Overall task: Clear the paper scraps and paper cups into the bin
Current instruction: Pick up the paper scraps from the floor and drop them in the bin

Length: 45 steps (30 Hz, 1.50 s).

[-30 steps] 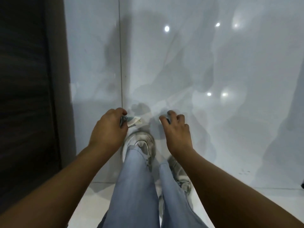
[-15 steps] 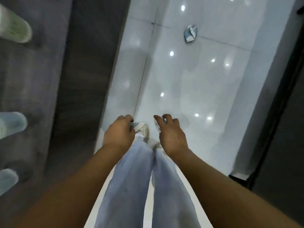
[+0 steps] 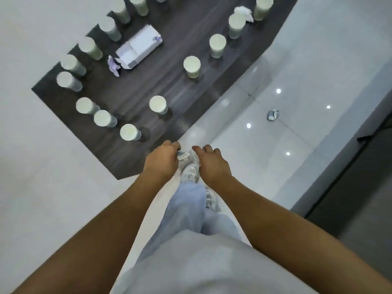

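My left hand (image 3: 162,160) pinches a pale paper scrap (image 3: 183,155) above my shoes. My right hand (image 3: 212,163) is beside it with curled fingers around another small pale scrap, which is mostly hidden. Several paper cups stand upright on the dark table (image 3: 169,81); the nearest cup (image 3: 129,132) is just ahead of my left hand. A crumpled scrap (image 3: 273,114) lies on the glossy floor to the right. Two more scraps sit on the table, one purple-white (image 3: 113,65) and one white (image 3: 244,12). No bin is in view.
A white box (image 3: 139,46) lies on the table among the cups. A white surface (image 3: 42,166) borders the dark table on the left. Glossy tiled floor (image 3: 275,155) runs to the right, bounded by a dark wall or door (image 3: 360,187).
My view has swung up from the bare floor to the table with the cups. Both hands keep their curled grip in front of me, close together.
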Tool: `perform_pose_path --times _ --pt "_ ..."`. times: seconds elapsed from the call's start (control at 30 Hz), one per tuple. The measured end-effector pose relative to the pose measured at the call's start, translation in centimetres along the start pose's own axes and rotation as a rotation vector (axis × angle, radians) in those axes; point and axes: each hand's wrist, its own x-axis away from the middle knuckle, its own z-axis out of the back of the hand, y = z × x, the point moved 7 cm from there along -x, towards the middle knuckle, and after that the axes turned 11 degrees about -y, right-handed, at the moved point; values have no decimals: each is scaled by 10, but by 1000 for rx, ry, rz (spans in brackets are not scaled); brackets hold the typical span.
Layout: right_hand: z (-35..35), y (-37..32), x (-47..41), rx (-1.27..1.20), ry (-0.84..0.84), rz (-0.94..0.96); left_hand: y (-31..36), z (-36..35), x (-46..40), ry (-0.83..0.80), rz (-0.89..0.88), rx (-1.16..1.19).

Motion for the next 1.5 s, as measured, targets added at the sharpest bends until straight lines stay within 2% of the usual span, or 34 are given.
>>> perform_pose_path --times 0.33,0.53,0.8,0.93,1.0,1.07,1.17,1.5 --pt "-42 -225 31 356 -93 297 -175 2 167 180 297 170" --pt "-116 -392 27 550 -191 469 -324 -21 255 256 504 371" --pt "-209 -594 2 649 -267 588 -526 -30 338 320 613 505" --pt "-226 -662 -6 641 -280 643 -594 -16 359 349 650 553" --pt "-237 -719 -29 685 -302 665 -652 -5 361 355 686 605" --pt "-232 -729 -33 701 -287 655 -657 5 362 363 687 585" --pt "-234 -781 -68 707 -320 675 -712 23 351 383 684 609" --pt "-176 -1017 -201 729 -270 775 -927 164 306 420 768 709"
